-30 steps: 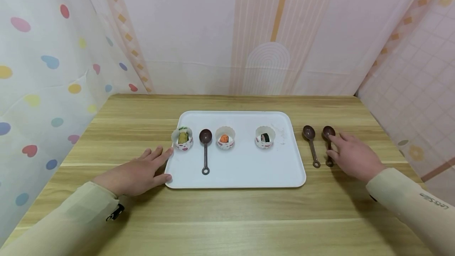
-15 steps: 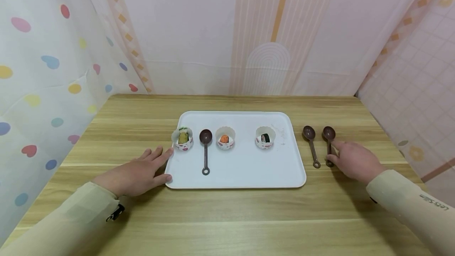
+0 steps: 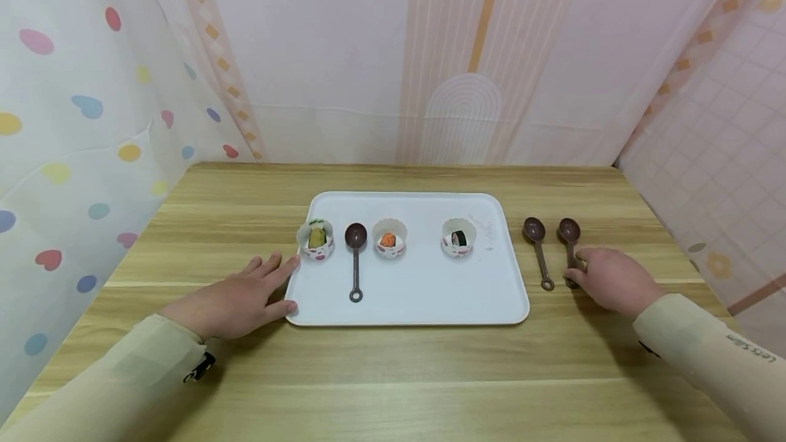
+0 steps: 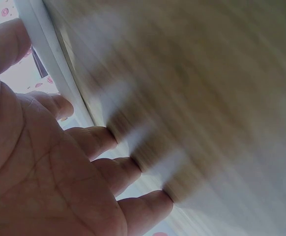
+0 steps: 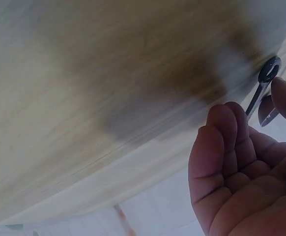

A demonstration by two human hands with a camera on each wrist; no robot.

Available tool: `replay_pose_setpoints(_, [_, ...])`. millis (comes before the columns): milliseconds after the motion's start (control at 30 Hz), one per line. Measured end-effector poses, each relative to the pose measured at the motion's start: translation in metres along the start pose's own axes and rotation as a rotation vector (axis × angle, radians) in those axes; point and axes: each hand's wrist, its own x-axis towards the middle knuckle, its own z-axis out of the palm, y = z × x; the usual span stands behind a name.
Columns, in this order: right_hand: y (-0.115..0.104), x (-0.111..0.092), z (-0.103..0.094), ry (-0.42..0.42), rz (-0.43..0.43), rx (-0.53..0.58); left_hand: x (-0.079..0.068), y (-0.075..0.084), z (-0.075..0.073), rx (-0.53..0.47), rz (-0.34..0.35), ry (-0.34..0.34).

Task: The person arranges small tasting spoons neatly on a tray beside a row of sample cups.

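My right hand (image 3: 617, 283) pinches the handle of the rightmost brown measuring spoon (image 3: 570, 230), thumb on one side and curled fingers on the other; the spoon lies on the table. Close up in the right wrist view, the thumb meets the handle near its ring end (image 5: 269, 70). A second brown spoon (image 3: 540, 261) lies parallel, just left of it. My left hand (image 3: 236, 300) rests with fingers spread at the left edge of a white tray (image 3: 424, 295); thumb and index fingertip touch the rim. On the tray lies another brown spoon (image 3: 355, 261).
Three patterned paper cups stand on the tray: the left cup (image 3: 317, 251) with a yellow-green piece, the middle cup (image 3: 396, 248) with an orange piece, the right cup (image 3: 464, 247) with a small sushi roll. A wooden table (image 3: 393, 374) lies beneath; patterned curtains (image 3: 319, 74) hang behind.
The right hand's fingers have drawn back from the spoon's bowl toward its handle and curled in around it. The left hand has stayed in place.
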Motion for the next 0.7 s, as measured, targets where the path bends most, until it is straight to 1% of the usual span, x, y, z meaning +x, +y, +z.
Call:
replay_pose_setpoints(133, [0.0005,0.001,-0.0012,-0.039,0.027,0.042,-0.0006,0.0007,-0.0007,-0.001,0.0,-0.001])
replay_pose_setpoints(300, [0.0008,0.0032,-0.0029,-0.075,0.047,0.061,-0.0007,0.0008,-0.0009,-0.004,0.004,0.001])
replay_pose_setpoints(700, [0.0025,0.0053,-0.0033,-0.07,0.063,0.08,-0.0007,0.0007,-0.0007,-0.005,0.006,0.005])
